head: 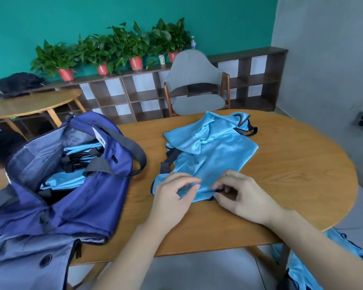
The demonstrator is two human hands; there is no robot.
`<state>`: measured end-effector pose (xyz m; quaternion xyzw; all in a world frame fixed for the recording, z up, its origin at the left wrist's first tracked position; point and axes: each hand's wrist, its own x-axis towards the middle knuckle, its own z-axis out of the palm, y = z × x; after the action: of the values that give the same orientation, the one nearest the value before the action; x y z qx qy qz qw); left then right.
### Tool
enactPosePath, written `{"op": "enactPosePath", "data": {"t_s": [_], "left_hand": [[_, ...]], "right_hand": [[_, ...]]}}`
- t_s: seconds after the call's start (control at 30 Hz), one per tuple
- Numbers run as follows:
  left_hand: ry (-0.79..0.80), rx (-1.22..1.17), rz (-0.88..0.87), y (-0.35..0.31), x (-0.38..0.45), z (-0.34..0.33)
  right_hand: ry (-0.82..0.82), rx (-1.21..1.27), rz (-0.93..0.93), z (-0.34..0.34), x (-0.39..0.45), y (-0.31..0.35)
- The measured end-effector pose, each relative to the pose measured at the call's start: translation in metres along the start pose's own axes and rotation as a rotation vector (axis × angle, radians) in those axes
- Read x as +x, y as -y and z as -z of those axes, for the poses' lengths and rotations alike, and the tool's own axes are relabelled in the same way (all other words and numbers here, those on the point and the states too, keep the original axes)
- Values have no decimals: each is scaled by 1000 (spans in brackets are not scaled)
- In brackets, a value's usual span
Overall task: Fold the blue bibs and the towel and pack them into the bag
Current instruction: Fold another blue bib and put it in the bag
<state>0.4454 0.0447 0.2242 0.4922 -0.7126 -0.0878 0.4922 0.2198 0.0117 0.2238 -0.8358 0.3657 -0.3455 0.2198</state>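
— How much room is there on that counter (291,164)?

— Plenty on the right half; bare wood is running out to the rounded edge. The bag (76,185) is taking up the left end, gaping open toward us, with its near flap hanging over the counter's front edge. Folded blue bibs (71,178) are already lying inside it.

— And the hands?

— Both are working at the near end of the bib (208,155) that is lying in the middle of the counter. The left hand (172,197) is curling its fingers (194,186) loosely, thumb and forefinger closing on the fabric. The right hand (241,195) is pinching the dark-trimmed hem, fingers bent together on it.

— Which way is that bib lying?

— Its long axis is running from the near hem away toward the chair (195,84), leaning slightly right. The far end is crumpled, dark straps poking out. More blue cloth (302,268) is hanging below the counter's right edge.
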Motion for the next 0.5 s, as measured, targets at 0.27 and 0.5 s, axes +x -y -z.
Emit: {"op": "enactPosePath", "data": {"t_s": [0.27,0.5], "left_hand": [[288,177,38,4,-8,-5],[374,309,47,3,-3,-7]], "right_hand": [[86,-230,-71,-5,0,-6],[-20,-295,10,-14,4,-1]]}}
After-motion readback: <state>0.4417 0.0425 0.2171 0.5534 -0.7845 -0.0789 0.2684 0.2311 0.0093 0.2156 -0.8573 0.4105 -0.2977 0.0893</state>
